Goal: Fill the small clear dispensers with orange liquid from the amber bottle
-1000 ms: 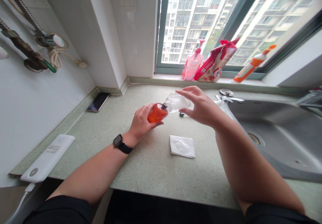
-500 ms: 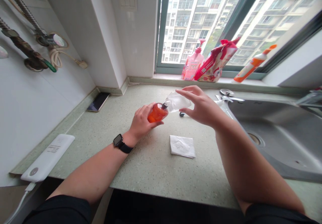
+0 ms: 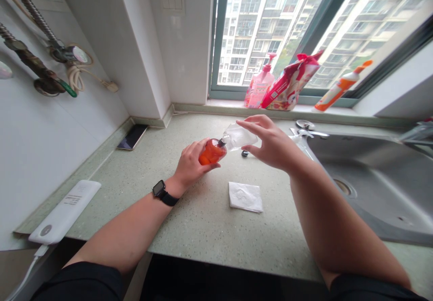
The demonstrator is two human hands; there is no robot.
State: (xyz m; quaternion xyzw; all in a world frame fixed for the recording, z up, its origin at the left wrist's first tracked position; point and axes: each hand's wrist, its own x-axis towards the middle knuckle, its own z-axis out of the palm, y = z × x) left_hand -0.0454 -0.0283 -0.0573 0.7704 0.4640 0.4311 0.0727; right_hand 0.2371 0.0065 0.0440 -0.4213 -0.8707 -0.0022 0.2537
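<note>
My left hand (image 3: 193,162) is wrapped round a bottle of orange-red liquid (image 3: 213,152), tilted to the right. A small black piece (image 3: 221,143) sits at its mouth. Against that piece rests the neck of a clear bottle (image 3: 239,137), which lies tipped with its neck toward the left. My right hand (image 3: 270,141) grips the clear bottle's base end between thumb and fingers. Just below the clear bottle, a small black cap (image 3: 245,153) stands on the counter. A folded white tissue (image 3: 245,197) lies nearer to me.
A phone (image 3: 133,137) and a white power strip or bank with a cable (image 3: 66,211) lie on the left of the counter (image 3: 196,229). The steel sink (image 3: 375,179) and tap (image 3: 306,133) are at right. A pump bottle (image 3: 260,87), red pouch (image 3: 291,84) and orange-white bottle (image 3: 338,91) line the sill.
</note>
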